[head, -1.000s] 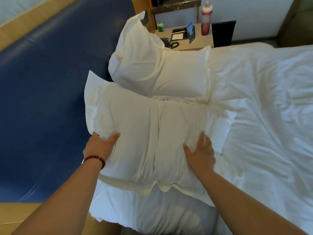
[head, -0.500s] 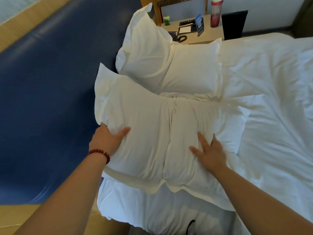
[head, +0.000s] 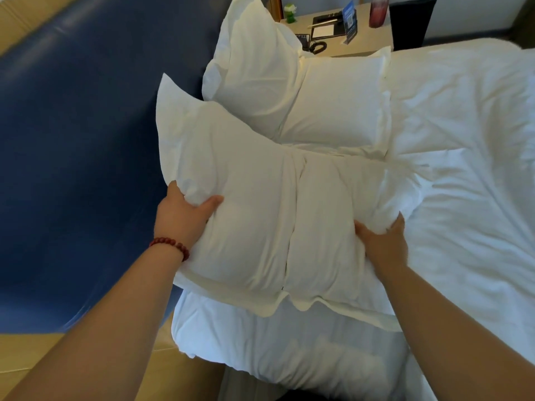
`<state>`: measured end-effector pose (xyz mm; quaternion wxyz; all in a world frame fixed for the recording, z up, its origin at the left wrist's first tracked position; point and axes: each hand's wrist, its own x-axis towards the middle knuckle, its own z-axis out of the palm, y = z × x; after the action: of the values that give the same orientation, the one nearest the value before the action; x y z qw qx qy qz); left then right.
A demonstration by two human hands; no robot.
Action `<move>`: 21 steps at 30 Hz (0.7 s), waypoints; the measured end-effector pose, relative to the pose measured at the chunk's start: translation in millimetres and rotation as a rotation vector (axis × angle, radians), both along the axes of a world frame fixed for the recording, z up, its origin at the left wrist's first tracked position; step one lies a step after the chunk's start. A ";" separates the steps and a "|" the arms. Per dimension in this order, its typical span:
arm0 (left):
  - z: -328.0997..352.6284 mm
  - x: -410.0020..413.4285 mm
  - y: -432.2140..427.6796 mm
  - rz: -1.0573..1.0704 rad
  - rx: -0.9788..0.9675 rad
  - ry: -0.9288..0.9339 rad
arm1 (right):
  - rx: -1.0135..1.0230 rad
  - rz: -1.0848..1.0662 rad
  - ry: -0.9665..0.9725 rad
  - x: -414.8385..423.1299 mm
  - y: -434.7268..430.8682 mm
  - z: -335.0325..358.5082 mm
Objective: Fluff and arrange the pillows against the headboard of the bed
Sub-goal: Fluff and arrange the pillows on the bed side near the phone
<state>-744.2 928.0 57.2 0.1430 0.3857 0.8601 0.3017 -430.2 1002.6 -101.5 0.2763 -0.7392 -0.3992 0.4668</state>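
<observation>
Two white pillows are sitting at the head of the bed (head: 289, 351), and both hands are working the nearer one. Over on the left the padded blue headboard (head: 72, 125) is filling the view. The left hand (head: 182, 218), a red bead bracelet (head: 170, 246) on its wrist, is gripping the near pillow (head: 254, 215) by its left side: thumb on top, fingers curled out of sight behind. That pillow is creasing down its middle, its upper left corner is standing against the headboard, and its far edge is touching the far pillow (head: 289, 82), which is leaning on the headboard too. The right hand (head: 382, 244) is digging into the near pillow's right end, thumb and fingers curled and bunching the cover between them. Behind the pillows a pale nightstand (head: 367, 41) is carrying a small green object (head: 289, 11), a black telephone (head: 311, 45), a notepad (head: 322, 31), a blue card (head: 348, 20) – its print is too small to read – and a reddish bottle (head: 376, 13) whose contents I cannot tell. On the right the rumpled white duvet (head: 463, 140) is spreading across the bed.
</observation>
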 end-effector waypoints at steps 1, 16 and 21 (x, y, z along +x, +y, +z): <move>8.9 1.8 -1.2 -0.005 0.018 0.042 | 0.030 0.003 0.005 -7.0 -1.4 3.0; 16.8 -17.7 -30.7 0.045 -0.298 0.610 | -0.113 0.263 -0.012 -39.8 -16.6 -19.6; 11.1 7.8 -34.0 -0.070 -0.324 0.941 | -0.130 0.211 -0.003 -21.9 -21.5 -29.4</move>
<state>-736.4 894.0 68.4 -0.1927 0.4814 0.8537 -0.0475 -452.2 981.1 -130.8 0.1764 -0.7100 -0.4441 0.5172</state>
